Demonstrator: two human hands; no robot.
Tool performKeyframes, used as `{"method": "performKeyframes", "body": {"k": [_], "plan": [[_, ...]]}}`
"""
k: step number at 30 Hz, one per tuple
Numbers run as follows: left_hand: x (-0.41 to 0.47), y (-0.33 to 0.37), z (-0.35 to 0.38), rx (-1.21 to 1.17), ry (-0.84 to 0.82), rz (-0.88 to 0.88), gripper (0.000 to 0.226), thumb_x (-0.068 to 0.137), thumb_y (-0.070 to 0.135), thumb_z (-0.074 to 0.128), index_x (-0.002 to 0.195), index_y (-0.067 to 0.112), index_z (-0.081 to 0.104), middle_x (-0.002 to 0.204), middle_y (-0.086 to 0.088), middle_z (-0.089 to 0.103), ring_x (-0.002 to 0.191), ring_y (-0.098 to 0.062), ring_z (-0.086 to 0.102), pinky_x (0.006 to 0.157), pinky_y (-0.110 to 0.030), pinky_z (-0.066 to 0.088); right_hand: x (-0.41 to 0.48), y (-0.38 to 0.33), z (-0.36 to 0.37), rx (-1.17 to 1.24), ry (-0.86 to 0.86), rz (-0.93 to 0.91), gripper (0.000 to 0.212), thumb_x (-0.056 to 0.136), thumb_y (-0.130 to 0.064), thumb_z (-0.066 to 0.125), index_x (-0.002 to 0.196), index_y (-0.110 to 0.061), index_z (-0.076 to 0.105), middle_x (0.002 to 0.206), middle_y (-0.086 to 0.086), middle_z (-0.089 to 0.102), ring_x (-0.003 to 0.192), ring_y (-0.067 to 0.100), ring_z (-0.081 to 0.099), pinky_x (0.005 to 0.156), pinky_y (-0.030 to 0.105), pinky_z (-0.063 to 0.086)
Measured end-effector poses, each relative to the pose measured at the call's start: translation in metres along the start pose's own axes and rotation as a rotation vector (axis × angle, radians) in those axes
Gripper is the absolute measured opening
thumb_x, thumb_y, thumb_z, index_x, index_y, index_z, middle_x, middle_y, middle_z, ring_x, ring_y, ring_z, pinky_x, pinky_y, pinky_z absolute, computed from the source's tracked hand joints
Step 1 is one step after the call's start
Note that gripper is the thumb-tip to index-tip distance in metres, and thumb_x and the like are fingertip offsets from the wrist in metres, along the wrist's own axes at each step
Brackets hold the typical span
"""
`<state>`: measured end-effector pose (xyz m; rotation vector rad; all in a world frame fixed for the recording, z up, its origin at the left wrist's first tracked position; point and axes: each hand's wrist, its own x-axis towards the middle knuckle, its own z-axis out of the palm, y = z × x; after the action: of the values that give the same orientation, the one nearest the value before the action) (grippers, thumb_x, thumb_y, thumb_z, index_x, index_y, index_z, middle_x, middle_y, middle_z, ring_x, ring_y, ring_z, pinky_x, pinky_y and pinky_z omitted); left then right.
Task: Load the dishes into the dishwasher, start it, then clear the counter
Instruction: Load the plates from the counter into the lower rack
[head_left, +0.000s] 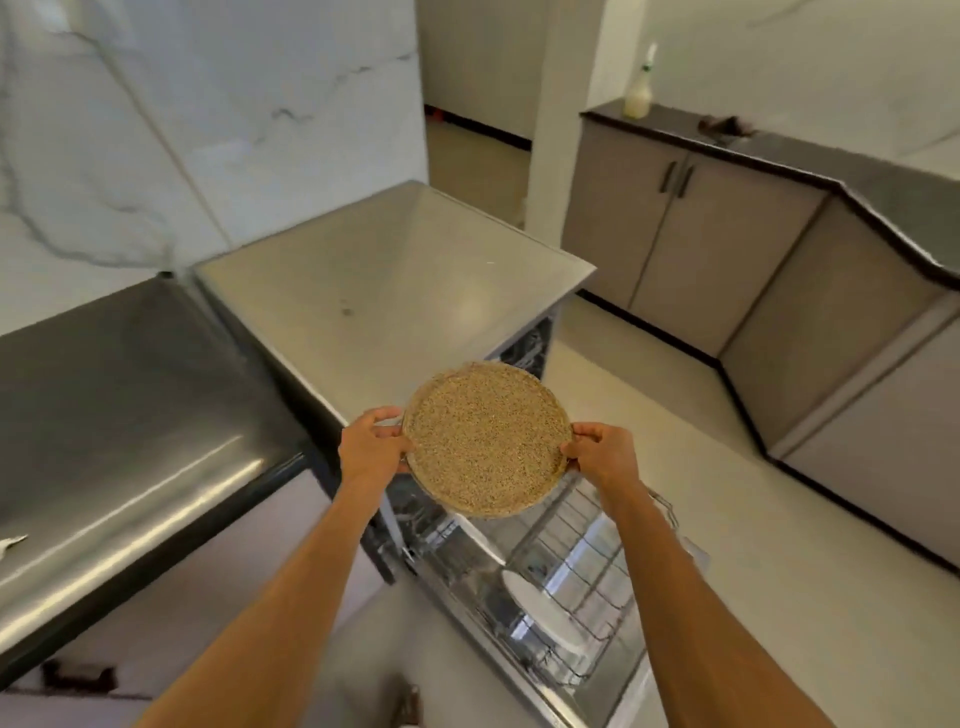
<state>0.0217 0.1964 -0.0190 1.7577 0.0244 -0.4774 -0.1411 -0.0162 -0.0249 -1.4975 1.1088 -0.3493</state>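
Observation:
A round, tan, speckled plate (485, 439) is held level in front of me by both hands. My left hand (373, 447) grips its left rim and my right hand (602, 451) grips its right rim. Below the plate the dishwasher (415, 291) stands open, with its wire lower rack (576, 582) pulled out. White plates (540, 597) stand in the rack. The plate hangs above the rack's far end, apart from it.
A dark shiny counter (130, 415) runs along the left. Grey cabinets (727, 249) with a dark top line the right wall, with a spray bottle (639, 93) on the far end. Pale floor lies between dishwasher and cabinets.

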Motion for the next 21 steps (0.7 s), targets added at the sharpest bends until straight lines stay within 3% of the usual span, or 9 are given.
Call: {"method": "performKeyframes", "body": {"k": [3, 5, 8, 12, 17, 21], "plan": [[0.009, 0.003, 0.035, 0.087, -0.098, 0.017, 0.038, 0.078, -0.018, 0.063, 0.104, 0.01, 0.065, 0.093, -0.011, 0.069, 0.072, -0.026, 0.068, 0.055, -0.033, 0.06, 0.007, 0.014, -0.024, 0.062, 0.076, 0.062, 0.022, 0.078, 0.015, 0.065, 0.079, -0.007, 0.071, 0.077, 0.017, 0.068, 0.068, 0.027, 0.06, 0.073, 0.054, 0.057], [0.015, 0.005, 0.051, 0.128, -0.145, 0.037, 0.035, 0.077, -0.015, 0.066, 0.102, 0.009, 0.068, 0.093, -0.012, 0.071, 0.075, -0.026, 0.071, 0.063, -0.041, 0.061, 0.009, 0.02, -0.034, 0.097, 0.118, 0.096, 0.02, 0.08, 0.014, 0.064, 0.086, -0.004, 0.071, 0.077, 0.013, 0.067, 0.067, 0.024, 0.061, 0.066, 0.042, 0.058], [0.028, 0.008, 0.078, 0.206, -0.248, 0.064, 0.032, 0.077, -0.01, 0.068, 0.102, 0.01, 0.071, 0.09, -0.009, 0.073, 0.071, -0.022, 0.072, 0.06, -0.039, 0.061, 0.009, 0.026, -0.048, 0.165, 0.216, 0.149, 0.022, 0.081, 0.013, 0.064, 0.091, -0.007, 0.068, 0.074, 0.009, 0.066, 0.068, 0.023, 0.063, 0.07, 0.039, 0.06], [0.045, 0.009, 0.113, 0.303, -0.412, 0.073, 0.032, 0.076, -0.007, 0.068, 0.1, 0.014, 0.07, 0.093, -0.009, 0.073, 0.072, -0.023, 0.072, 0.063, -0.039, 0.061, 0.004, 0.036, -0.064, 0.262, 0.298, 0.174, 0.027, 0.082, 0.017, 0.06, 0.074, -0.008, 0.064, 0.067, 0.01, 0.064, 0.057, 0.019, 0.062, 0.049, 0.024, 0.054], [0.054, -0.002, 0.153, 0.379, -0.499, 0.043, 0.037, 0.078, -0.006, 0.067, 0.112, 0.009, 0.066, 0.096, -0.013, 0.07, 0.07, -0.02, 0.066, 0.045, -0.021, 0.052, 0.0, 0.071, -0.071, 0.368, 0.383, 0.26, 0.021, 0.083, 0.014, 0.06, 0.089, -0.003, 0.07, 0.075, 0.009, 0.068, 0.062, 0.022, 0.066, 0.058, 0.032, 0.056], [0.061, -0.023, 0.184, 0.462, -0.518, -0.02, 0.033, 0.083, -0.001, 0.064, 0.115, 0.007, 0.067, 0.098, -0.015, 0.07, 0.068, -0.023, 0.065, 0.046, -0.024, 0.054, 0.01, 0.105, -0.076, 0.437, 0.4, 0.335, 0.023, 0.085, 0.012, 0.06, 0.08, -0.008, 0.071, 0.081, 0.013, 0.069, 0.067, 0.025, 0.066, 0.059, 0.034, 0.057]]}}
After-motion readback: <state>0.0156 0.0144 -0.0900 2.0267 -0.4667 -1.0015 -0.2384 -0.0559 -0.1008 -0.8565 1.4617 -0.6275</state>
